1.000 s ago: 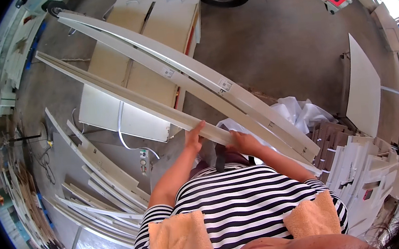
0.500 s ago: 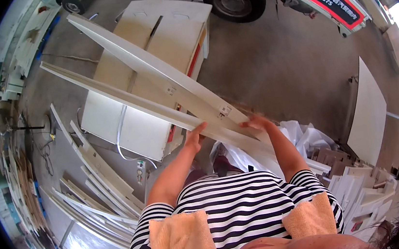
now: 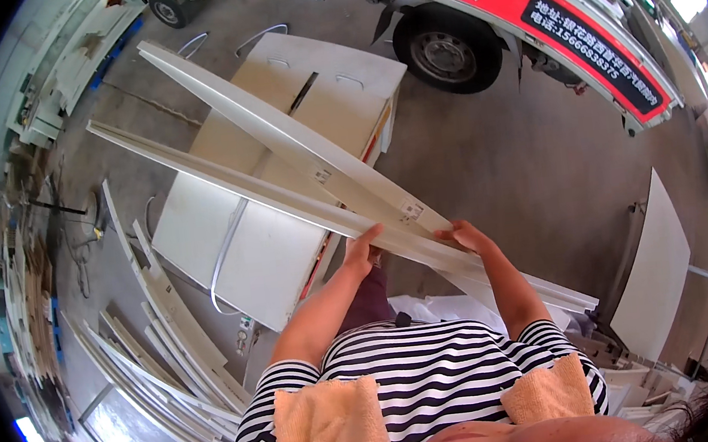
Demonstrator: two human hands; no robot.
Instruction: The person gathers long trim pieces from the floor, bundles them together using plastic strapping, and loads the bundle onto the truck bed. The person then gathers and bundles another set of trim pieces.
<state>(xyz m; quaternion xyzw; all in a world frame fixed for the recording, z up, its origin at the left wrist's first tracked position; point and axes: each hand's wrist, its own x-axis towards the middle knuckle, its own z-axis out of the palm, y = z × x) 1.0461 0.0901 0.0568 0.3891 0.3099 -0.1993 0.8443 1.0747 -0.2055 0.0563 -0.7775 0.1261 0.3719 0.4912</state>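
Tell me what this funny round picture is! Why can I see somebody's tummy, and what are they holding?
The camera sits on the person's head and looks down, so you see their striped shirt from above. Its lens bends everything into a round shape. No machine here, just two bare hands. The left hand and the right hand each grip a bundle of long white frame strips, carried flat in front of the body. Below them on the grey floor lie big white panels and, to the left, a pile of more white strips. At the top stands a truck with a black wheel.
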